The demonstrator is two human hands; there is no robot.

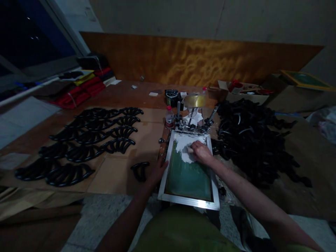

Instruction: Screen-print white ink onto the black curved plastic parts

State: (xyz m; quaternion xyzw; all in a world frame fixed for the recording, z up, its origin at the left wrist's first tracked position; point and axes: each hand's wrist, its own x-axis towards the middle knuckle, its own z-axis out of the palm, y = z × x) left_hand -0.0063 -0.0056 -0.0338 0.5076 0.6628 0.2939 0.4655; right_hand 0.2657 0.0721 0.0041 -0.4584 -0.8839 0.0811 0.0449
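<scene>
Green cloth (183, 231), the front of the worker's top, comes nearest the head camera, at six o'clock, and just beyond it lies the metal-edged screen frame (189, 202). Taking the clock from the middle of that frame, its green mesh (189, 180) is bare toward six, while white paste (182, 142) is spread thick and ragged toward twelve. I see the right hand (201, 152) over the mesh between twelve and one, its fingers closed round a small pale tool (190, 149) at the edge of the paste. At nine o'clock the left hand (159, 168) meets the frame's side rail; whether it grips or merely rests there, I cannot tell. Just beside it lie a couple of black curved pieces (140, 170). Farther out, between nine and ten, many more lie in fanned rows (86, 136) on cardboard (112, 171). Between two and three sprawls a tangled black heap (249, 140). Clamps (193, 126) stand at the frame's twelve o'clock end, with a red-capped bottle (169, 119) near eleven and a dark tub (172, 98) beyond it. Around half past one sits an open carton (245, 98) with red things inside.
</scene>
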